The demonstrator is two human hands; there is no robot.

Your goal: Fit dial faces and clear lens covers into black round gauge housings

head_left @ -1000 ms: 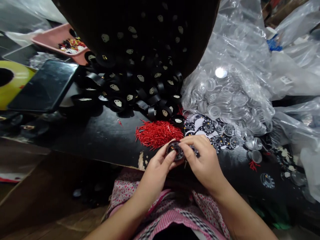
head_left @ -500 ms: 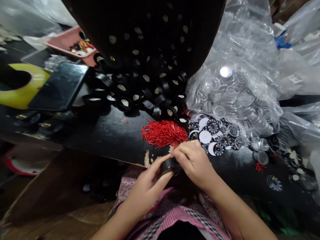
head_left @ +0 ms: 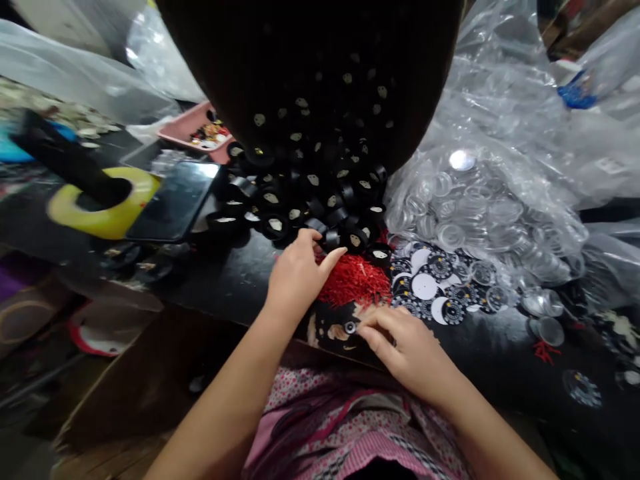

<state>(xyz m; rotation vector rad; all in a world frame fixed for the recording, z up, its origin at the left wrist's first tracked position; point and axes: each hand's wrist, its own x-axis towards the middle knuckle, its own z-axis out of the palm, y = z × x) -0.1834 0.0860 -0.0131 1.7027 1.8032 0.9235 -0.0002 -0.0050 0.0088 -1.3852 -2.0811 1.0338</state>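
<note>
My left hand (head_left: pixel 299 273) reaches over the table, thumb and fingers apart around a black ring-shaped casing (head_left: pixel 333 239) at the front of a heap. Whether it touches the casing I cannot tell. Beneath that hand lies a pile of thin red sticks (head_left: pixel 357 280). Close to the table's front edge, my right hand (head_left: pixel 400 339) has its fingertips pinched at the rim of a small round dark piece with a pale centre (head_left: pixel 350 327). To the right of the red pile are black-and-white printed dials (head_left: pixel 440 268), some turned white side up.
Black casings (head_left: pixel 273 200) spill from a large dark container (head_left: pixel 310 40). Clear plastic covers (head_left: pixel 465 213) fill an open bag on the right. At left are a phone (head_left: pixel 175 200), a yellow tape roll (head_left: pixel 103 220) and a pink tray (head_left: pixel 173 131).
Both hands were together on a black casing at the table edge. Now they are apart: the left is forward at the heap, the right low by the small round piece. The view has shifted left.
</note>
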